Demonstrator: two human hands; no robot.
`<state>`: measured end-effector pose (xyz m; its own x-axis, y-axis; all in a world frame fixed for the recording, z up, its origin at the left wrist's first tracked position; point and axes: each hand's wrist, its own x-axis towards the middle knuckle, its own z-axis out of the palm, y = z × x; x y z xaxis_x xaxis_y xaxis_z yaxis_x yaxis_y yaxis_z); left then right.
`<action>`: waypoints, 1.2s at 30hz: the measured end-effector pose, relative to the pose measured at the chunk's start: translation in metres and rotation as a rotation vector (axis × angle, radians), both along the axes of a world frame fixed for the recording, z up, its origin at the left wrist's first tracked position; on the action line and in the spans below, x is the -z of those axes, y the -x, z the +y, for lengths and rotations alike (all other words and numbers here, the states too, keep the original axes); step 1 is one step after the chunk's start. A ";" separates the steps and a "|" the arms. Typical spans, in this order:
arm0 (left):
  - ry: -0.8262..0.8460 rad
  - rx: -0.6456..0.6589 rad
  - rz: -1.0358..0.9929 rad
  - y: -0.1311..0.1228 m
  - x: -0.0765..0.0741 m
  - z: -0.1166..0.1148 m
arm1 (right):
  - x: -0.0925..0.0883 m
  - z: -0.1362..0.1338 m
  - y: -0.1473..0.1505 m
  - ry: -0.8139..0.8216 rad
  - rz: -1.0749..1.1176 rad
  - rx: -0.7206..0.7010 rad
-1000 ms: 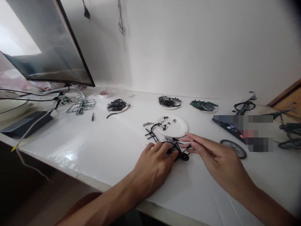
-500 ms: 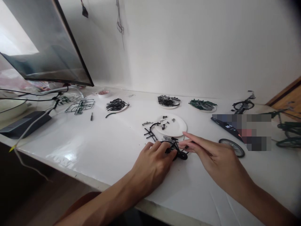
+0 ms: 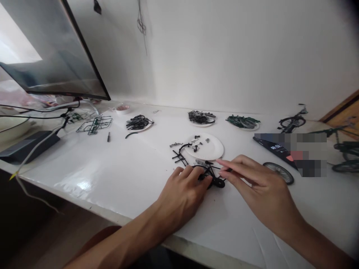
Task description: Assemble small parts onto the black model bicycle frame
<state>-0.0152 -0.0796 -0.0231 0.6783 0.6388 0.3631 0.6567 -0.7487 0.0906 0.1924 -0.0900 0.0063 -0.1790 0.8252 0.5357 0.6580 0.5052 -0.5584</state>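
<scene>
A small black model bicycle frame [image 3: 214, 178] lies on the white table [image 3: 120, 168] in front of me. My left hand [image 3: 183, 196] rests palm down with its fingertips pressed on the frame's left end. My right hand [image 3: 256, 188] reaches in from the right, fingers pinched on a thin part at the frame's right end. Just behind them stands a white paper plate [image 3: 213, 151] with a few small dark parts, and loose black pieces [image 3: 179, 157] lie to its left.
Three more plates of parts sit along the back: black [image 3: 138, 123], dark [image 3: 201, 118], green [image 3: 242, 122]. A loose wheel [image 3: 278, 172], a phone [image 3: 276, 147] and built model bicycles [image 3: 291, 121] are at right. A monitor [image 3: 53, 56], cables and green sprues [image 3: 95, 125] are at left.
My right hand's fingers have curled in slightly on the frame's right end. The view has tipped down a little. My left hand has barely moved.
</scene>
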 end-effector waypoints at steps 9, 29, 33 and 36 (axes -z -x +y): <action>0.012 0.002 -0.002 0.001 -0.002 0.000 | 0.005 0.002 -0.004 0.048 0.024 -0.030; 0.036 0.004 0.018 0.002 -0.004 -0.002 | 0.000 0.005 0.002 -0.100 -0.054 -0.034; 0.017 0.009 0.008 0.001 -0.002 0.000 | 0.003 0.007 -0.001 -0.225 -0.087 0.103; -0.008 0.001 0.000 0.001 -0.001 0.000 | 0.003 0.006 -0.002 -0.206 -0.136 -0.008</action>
